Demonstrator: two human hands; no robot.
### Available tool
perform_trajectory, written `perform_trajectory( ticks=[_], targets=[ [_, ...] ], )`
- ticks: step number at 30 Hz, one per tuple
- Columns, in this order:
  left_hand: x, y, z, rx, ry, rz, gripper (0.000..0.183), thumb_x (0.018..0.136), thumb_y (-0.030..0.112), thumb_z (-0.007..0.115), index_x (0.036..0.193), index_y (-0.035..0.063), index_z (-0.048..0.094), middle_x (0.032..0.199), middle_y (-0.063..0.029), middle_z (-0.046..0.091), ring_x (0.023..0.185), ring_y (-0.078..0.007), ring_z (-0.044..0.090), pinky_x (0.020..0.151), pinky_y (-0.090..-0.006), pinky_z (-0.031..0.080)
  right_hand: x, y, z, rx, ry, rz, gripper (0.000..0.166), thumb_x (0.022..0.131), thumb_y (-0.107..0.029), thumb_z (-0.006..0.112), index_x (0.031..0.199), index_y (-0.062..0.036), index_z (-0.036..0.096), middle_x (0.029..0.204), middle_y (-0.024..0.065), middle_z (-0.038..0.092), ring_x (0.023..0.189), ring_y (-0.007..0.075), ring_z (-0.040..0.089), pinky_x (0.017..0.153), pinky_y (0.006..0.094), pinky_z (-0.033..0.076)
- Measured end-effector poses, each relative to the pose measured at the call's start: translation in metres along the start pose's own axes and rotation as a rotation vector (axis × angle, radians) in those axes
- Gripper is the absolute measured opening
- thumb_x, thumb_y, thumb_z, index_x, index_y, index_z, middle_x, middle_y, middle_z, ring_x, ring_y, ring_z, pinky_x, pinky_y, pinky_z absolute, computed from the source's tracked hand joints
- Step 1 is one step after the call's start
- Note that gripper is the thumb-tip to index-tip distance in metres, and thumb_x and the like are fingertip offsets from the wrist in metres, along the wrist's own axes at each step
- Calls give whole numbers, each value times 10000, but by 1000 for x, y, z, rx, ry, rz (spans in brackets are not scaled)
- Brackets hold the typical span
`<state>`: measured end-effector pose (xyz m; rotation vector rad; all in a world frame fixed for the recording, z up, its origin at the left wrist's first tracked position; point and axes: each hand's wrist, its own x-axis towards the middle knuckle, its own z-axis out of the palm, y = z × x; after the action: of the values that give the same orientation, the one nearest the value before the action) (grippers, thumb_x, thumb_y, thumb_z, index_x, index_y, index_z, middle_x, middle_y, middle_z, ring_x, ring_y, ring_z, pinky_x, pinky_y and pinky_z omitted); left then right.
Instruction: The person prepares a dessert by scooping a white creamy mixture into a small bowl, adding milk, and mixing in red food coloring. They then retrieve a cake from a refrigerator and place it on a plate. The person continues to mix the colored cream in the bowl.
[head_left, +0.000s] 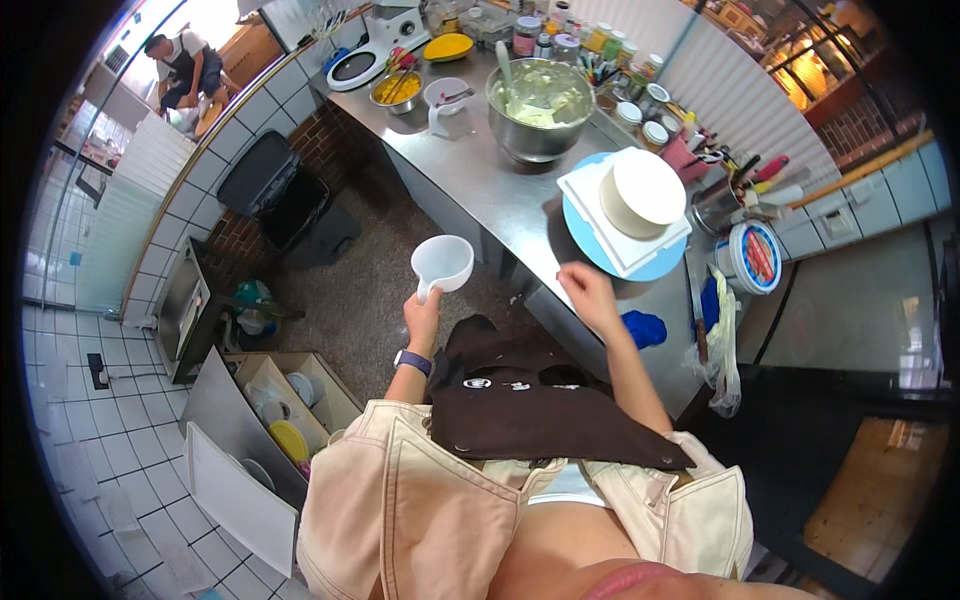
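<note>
My left hand (421, 319) grips the handle of a white plastic measuring jug (442, 262), held over the floor in front of the counter. Nothing shows inside the jug. Curled loosely at the counter's front edge, my right hand (590, 296) has no visible object in its fingers. Just beyond it is a light-blue round turntable (587, 241) bearing a white square board (589, 187). A smooth white round cake (643, 187) sits on that board. Further back stands a steel mixing bowl (534, 141) with pale cream (551, 112) and a spatula (505, 67) inside.
On the steel counter (480, 187) are another white jug (442, 101), a bowl of yellow fruit pieces (397, 91), a kitchen scale (356, 69), several jars and a long knife (696, 300). A lidded bin (292, 210) stands open at left. An open cabinet (262, 397) holds dishes. A person (187, 67) sits beyond glass.
</note>
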<state>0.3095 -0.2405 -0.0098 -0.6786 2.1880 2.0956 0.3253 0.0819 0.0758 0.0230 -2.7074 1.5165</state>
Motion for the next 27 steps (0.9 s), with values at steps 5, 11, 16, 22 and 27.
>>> perform_trajectory(
  ticks=[5,11,16,22,27],
  targets=[
    [55,42,4,44,-3,107,173,860,190,685,860,16,689,704,25,599,599,-61,533,540,-251,417,178,-110,-35,19,70,-385,285,927,-172,637,1176,-33,651,1015,122,698,846,202,672,761,331,519],
    [167,109,25,283,-241,483,164,828,129,692,873,-26,657,775,-95,589,726,-197,603,672,-334,475,413,-134,-19,-783,328,-830,312,829,-141,660,1139,-102,653,1072,110,674,1034,255,637,865,381,501],
    [258,191,47,466,-758,755,238,804,128,677,980,-11,597,1118,-153,542,1009,-334,568,865,-400,467,487,-97,-5,-1401,-52,-633,81,740,-125,645,765,-128,722,935,56,719,858,192,669,725,339,459],
    [336,243,101,587,-1174,1083,291,763,147,685,991,25,551,1461,-162,418,1048,-344,591,896,-450,484,471,-64,-41,-1469,-311,-345,71,710,-113,658,670,-116,715,750,73,699,690,226,682,643,377,488],
    [344,246,133,724,-1317,900,326,783,178,706,997,27,512,1580,-232,205,840,-402,647,734,-469,521,475,-93,-64,-1521,-136,-251,52,693,-126,653,649,-110,676,770,52,647,755,230,676,613,379,507]
  ],
)
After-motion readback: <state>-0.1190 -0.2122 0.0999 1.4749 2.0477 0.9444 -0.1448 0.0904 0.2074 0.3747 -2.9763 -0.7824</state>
